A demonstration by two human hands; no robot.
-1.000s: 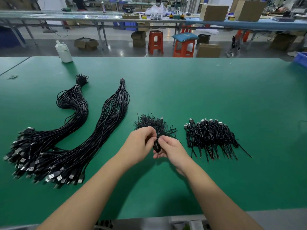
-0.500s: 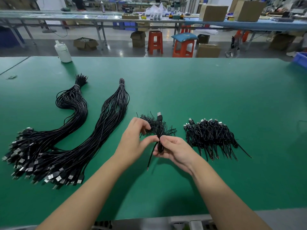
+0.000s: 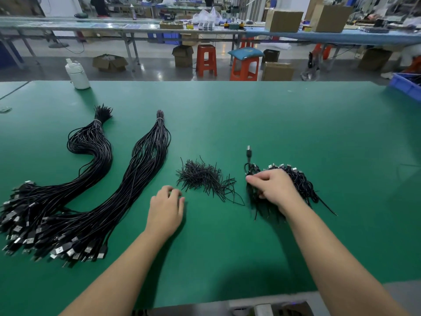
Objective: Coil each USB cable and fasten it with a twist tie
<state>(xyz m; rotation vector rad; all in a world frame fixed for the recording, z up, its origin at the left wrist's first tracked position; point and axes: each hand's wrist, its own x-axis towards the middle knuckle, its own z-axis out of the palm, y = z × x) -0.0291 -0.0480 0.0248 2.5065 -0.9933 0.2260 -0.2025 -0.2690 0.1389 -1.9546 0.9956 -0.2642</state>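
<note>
A green work table (image 3: pixel 273 115) is seen from above, with two bare forearms reaching in from the bottom edge.

At far left, two long bundles of uncoiled USB cables (image 3: pixel 91 201) lie side by side. Each is banded near its far tip, and the metal plugs are fanned toward the near edge, probably so that a single cable can be drawn out by its plug. A white plastic bottle (image 3: pixel 77 75) stands at the table's far left edge, well apart from the work.

The left hand (image 3: pixel 165 210) is held low over the bare mat, between the loose cables and the ties. Its fingers are loosely curled and nothing is held in them. It appears free for the next cable or tie, both of which are near.

In the middle lies a small heap of short black twist ties (image 3: pixel 200 176), kept between the two hands, seemingly for easy reach by either one.

At right, the right hand (image 3: pixel 272 187) rests on the left end of a row of finished, tied coils (image 3: pixel 298 179). Its fingers are curled over a coiled cable (image 3: pixel 250 169), whose plug sticks up beyond the fingertips. How firmly that coil is gripped cannot be told. It is judged to be in the course of being set down with the completed ones.
</note>
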